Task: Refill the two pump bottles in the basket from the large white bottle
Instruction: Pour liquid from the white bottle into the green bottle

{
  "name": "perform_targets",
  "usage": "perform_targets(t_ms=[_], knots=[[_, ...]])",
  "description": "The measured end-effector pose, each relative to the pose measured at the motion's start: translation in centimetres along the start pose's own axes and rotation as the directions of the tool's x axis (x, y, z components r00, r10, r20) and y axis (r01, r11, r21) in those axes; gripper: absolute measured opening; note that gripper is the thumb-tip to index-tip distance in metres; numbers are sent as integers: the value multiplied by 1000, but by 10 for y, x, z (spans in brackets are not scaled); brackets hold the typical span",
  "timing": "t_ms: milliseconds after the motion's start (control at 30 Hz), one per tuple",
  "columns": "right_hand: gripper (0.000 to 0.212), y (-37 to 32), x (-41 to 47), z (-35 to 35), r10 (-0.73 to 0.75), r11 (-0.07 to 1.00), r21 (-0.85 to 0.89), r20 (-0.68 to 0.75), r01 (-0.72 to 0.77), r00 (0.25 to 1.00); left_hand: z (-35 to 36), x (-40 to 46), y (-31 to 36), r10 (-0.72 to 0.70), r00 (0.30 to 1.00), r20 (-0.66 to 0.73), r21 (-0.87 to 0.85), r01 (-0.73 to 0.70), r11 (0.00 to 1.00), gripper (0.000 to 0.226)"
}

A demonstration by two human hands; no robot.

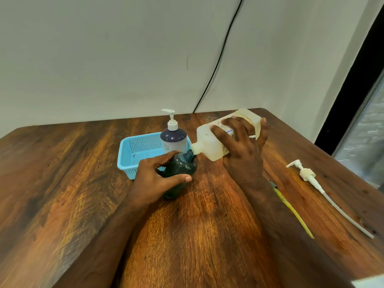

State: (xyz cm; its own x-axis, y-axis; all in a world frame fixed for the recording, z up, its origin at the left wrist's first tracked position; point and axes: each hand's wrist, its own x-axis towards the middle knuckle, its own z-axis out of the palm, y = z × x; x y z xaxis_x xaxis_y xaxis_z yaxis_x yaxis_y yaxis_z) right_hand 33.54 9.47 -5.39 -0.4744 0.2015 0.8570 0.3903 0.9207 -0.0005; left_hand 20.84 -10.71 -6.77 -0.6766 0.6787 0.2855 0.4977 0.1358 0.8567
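Note:
My right hand (241,146) grips the large white bottle (209,142), tipped on its side with its open neck against the mouth of a dark teal bottle (182,166). My left hand (158,179) holds that teal bottle, which has no pump and stands tilted on the table in front of the basket. A second pump bottle (173,140), dark purple with a white pump on top, stands upright in the right end of the light blue basket (133,154).
A loose white pump (305,173) with its long tube lies on the wooden table (72,183) to the right. A yellow tube (291,210), partly hidden by my right forearm, lies beside it. A black cable (220,57) runs down the wall behind.

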Motion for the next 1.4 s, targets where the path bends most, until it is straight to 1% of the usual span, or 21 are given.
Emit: perform_targets(t_ms=[100, 200, 367, 733, 1000, 1167, 1400], knots=[[64, 0, 0, 0, -2, 1000, -4, -6, 2, 1000, 0, 0, 0, -2, 1000, -4, 0, 2, 1000, 79], [65, -1, 0, -1, -4, 1000, 3, -8, 4, 1000, 0, 0, 1, -3, 1000, -2, -5, 3, 1000, 83], [65, 0, -1, 0, -16, 1000, -2, -11, 16, 1000, 0, 0, 1, 11, 1000, -1, 2, -11, 1000, 82], [59, 0, -1, 1, -7, 1000, 16, -18, 8, 1000, 0, 0, 0, 11, 1000, -4, 13, -10, 1000, 83], [53, -1, -1, -2, -16, 1000, -3, -28, 16, 999, 1, -1, 0, 3, 1000, -10, 12, -3, 1000, 80], [63, -1, -1, -1, -16, 1000, -8, -35, 16, 999, 1, 0, -1, 10, 1000, -11, 15, -10, 1000, 81], [65, -1, -1, -1, -20, 1000, 3, -26, 20, 999, 0, 1, -3, 14, 1000, 4, 22, -14, 1000, 82]])
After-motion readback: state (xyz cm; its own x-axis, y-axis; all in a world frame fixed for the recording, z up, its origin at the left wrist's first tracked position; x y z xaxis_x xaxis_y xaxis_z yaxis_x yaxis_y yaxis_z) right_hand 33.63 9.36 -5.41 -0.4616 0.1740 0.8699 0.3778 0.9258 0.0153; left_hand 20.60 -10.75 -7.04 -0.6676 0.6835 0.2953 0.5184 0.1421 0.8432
